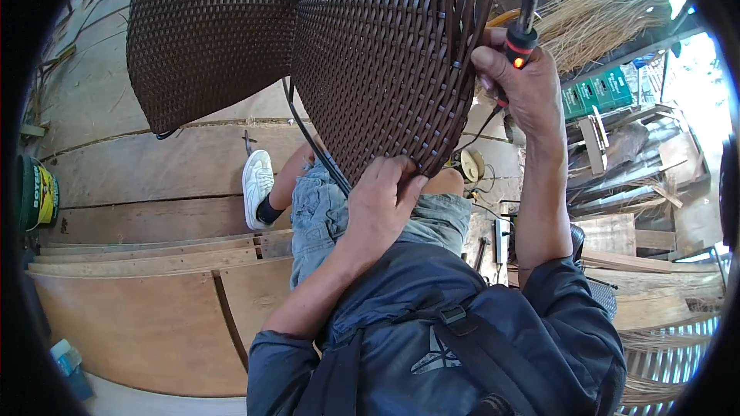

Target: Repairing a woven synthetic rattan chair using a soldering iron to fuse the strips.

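Note:
A dark brown woven rattan chair shell [370,62] rests on my lap, its seat and back panels tilted toward me. My left hand [381,196] grips the lower edge of the weave with fingers curled onto it. My right hand [520,81] is raised at the shell's right rim, closed around a black tool [526,15] with a red band and a glowing orange light. Loose brown rattan strands [459,0] run up beside that tool. A black metal frame tube [312,139] shows under the weave.
Wide wooden planks [139,162] form the floor, with curved plywood sheets [154,316] at lower left. A green can [38,192] stands at the left edge. Dry straw bundles [601,23], green crates [597,92] and stacked timber [624,177] fill the right side.

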